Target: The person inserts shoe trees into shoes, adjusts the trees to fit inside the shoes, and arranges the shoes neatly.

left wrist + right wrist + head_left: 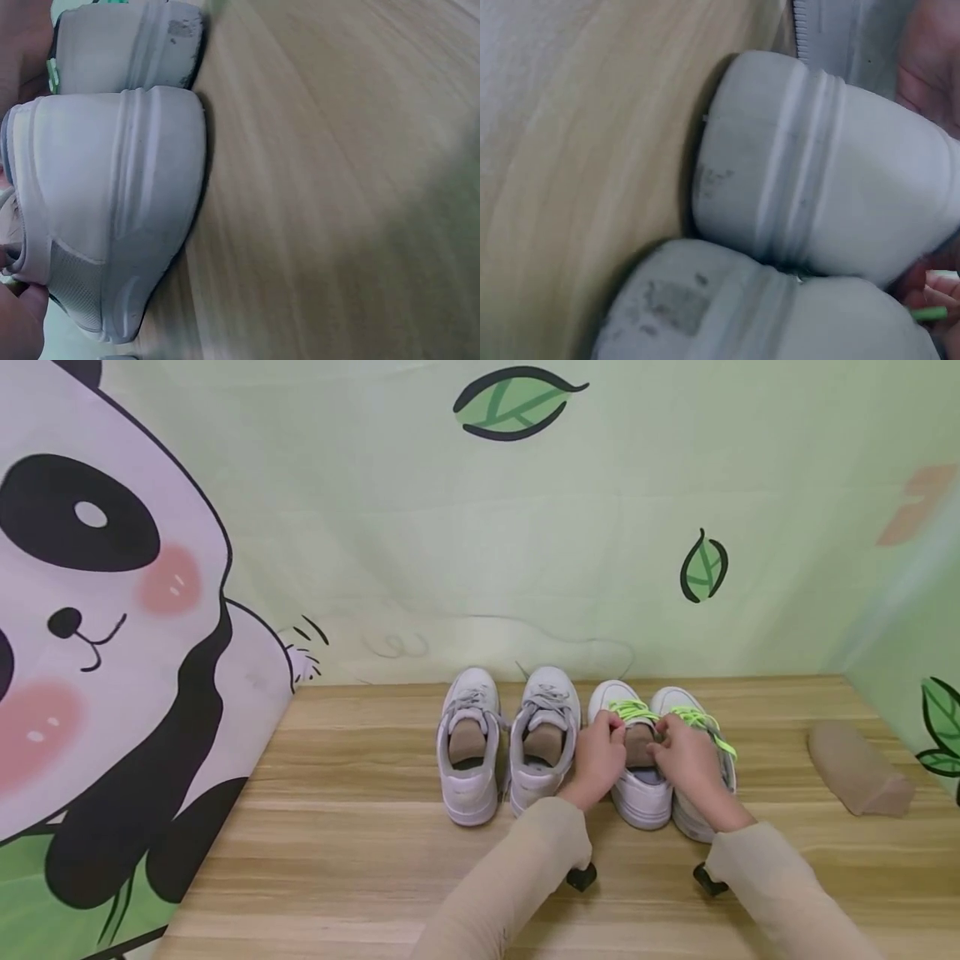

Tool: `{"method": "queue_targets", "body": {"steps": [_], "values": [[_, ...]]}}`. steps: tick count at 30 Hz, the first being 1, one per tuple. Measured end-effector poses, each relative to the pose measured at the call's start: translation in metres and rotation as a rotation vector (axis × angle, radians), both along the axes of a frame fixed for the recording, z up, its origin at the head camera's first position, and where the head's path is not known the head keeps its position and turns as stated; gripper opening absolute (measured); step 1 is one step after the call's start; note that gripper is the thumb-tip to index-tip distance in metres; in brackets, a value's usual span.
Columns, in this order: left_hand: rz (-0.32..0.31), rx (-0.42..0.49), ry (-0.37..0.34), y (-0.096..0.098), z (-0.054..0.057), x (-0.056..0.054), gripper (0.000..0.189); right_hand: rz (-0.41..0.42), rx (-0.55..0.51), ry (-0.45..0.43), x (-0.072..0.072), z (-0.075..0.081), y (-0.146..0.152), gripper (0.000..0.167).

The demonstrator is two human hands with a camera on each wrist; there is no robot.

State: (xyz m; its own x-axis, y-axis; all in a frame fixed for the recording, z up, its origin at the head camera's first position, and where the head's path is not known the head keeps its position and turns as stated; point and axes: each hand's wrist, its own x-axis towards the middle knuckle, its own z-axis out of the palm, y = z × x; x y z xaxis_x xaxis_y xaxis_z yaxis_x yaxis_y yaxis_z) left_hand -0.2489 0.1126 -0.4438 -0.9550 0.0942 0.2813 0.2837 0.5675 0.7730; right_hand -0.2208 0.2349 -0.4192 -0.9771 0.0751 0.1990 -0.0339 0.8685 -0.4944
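Note:
A white sneaker (pixel 643 803) with bright green laces (pixel 632 710) stands on the wood-grain surface. My left hand (pixel 600 753) pinches the left edge of its opening, near the lowest laces. From the other side, my right hand (pixel 686 758) holds the opposite edge with curled fingers. Between the hands, a brown insert (pixel 640 745) shows inside the shoe. The matching sneaker (pixel 693 818) stands close on the right, partly under my right hand. In the left wrist view, the fingers (pixel 21 319) are at the collar of the white heel (pixel 82 165).
Left of my hands stands a second pair: one white sneaker (pixel 470 793) and its mate (pixel 534 781), both with greyish laces and brown inserts. A loose brown insert (pixel 858 768) lies at the right. Behind rises a pale green printed backdrop (pixel 487 552) with a panda (pixel 112 527).

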Motion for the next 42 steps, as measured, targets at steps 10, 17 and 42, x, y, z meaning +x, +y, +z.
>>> {"method": "queue_targets", "body": {"steps": [10,17,42], "values": [[0.000,0.025,0.014,0.005,-0.008,0.008,0.028,-0.036,-0.111,0.231,0.007,0.000,0.001,0.015],[-0.003,0.010,0.031,0.004,-0.010,0.009,0.034,-0.072,-0.113,0.202,0.008,0.001,0.003,0.024],[0.000,0.010,-0.041,0.003,-0.011,0.005,0.042,0.083,-0.309,-0.011,0.012,0.003,0.004,0.033]]}}
